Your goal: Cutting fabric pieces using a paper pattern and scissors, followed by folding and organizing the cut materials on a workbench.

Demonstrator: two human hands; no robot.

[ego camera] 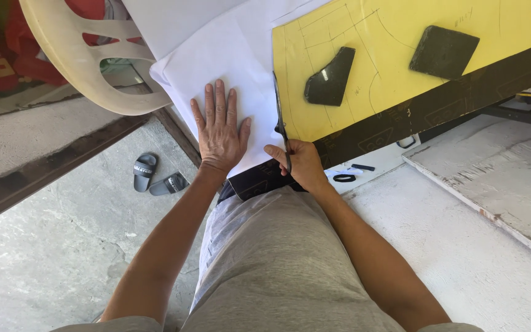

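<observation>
The left hand lies flat and spread on the white fabric, fingers pointing away from the body, gripping nothing — the palm simply presses the cloth down, which looks meant to keep it from sliding or bunching beside the cut line. The right hand is closed around the handles of a pair of scissors, with the dark blades running up and away from it along the left edge of the yellow pattern sheet; how far apart the blades stand cannot be told from this angle. The scissors sit right at the seam where white fabric meets the yellow sheet, just beside the left hand's thumb side.

The yellow sheet carries drawn curved and straight lines and is held flat by two dark weights — a curved-sided slab near the cutting edge and a squarish slab further right, both resting on the sheet so it stays put over the cloth. All this lies on a dark table edge against the person's grey shorts.

Off to the left a cream plastic chair stands by the table, and a pair of grey slide sandals rests on the concrete floor below
</observation>
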